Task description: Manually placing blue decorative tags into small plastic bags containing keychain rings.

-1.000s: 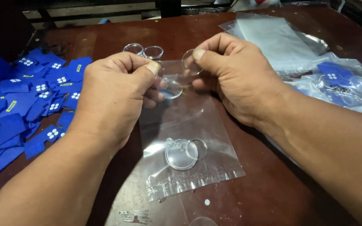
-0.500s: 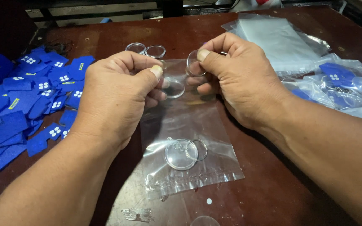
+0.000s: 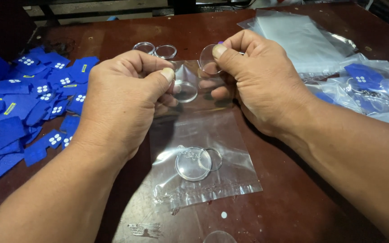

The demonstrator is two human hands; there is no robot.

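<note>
My left hand [image 3: 124, 101] pinches the top edge of a small clear plastic bag [image 3: 205, 135] between thumb and fingers. My right hand [image 3: 260, 78] grips the other side of the bag's mouth and also holds a clear round disc [image 3: 208, 60] at the opening. Another clear disc [image 3: 185, 90] sits between my hands near the bag's mouth. Down in the bag's bottom lie a clear round disc [image 3: 193, 163] and a thin metal ring [image 3: 213, 159]. The bag hangs down onto the dark brown table [image 3: 293, 202].
Many blue fabric tags [image 3: 28, 103] with white dots are heaped at the left. Two clear rings [image 3: 155, 49] lie beyond my hands. Empty clear bags [image 3: 298, 38] are stacked at the back right, with filled bags [image 3: 370, 87] beside them.
Both hands have shifted slightly, and the disc in my right hand has come closer to the bag's mouth. The bag still hangs between them.
</note>
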